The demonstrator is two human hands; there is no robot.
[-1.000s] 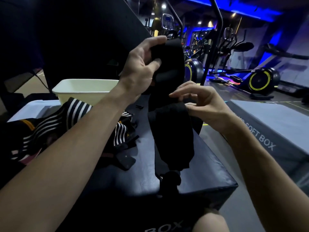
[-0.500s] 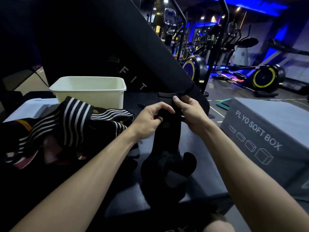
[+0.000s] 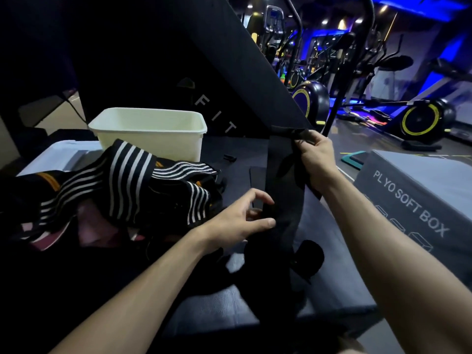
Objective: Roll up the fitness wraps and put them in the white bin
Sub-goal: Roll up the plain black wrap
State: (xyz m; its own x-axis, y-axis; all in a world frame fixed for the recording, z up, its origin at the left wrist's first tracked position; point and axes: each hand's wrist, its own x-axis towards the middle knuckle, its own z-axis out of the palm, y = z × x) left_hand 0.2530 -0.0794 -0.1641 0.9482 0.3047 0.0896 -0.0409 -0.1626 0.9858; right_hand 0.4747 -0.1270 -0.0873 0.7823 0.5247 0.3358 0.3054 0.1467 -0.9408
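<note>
A heap of black wraps with white stripes (image 3: 132, 185) lies along the left side of the dark padded surface (image 3: 229, 300), right in front of the white bin (image 3: 150, 131), which stands at the far left corner with its mouth open upward. A grey box printed PLYO SOFT BOX (image 3: 419, 200) sits just off the surface's right edge, and exercise bikes (image 3: 421, 121) line the floor beyond under blue light. A slanted black panel (image 3: 224, 60) rises behind the bin.

The right hand (image 3: 315, 155) is raised over the far right part of the surface, fingers curled and pinching the top end of a plain black wrap (image 3: 283, 190). The wrap hangs from it as a flat, matte strip down to the surface, where its lower length bunches in soft folds near the front edge. The left hand (image 3: 245, 218) reaches in lower down, thumb and fingers half curled and touching the strip's left edge; whether it truly grips the cloth I cannot tell.
</note>
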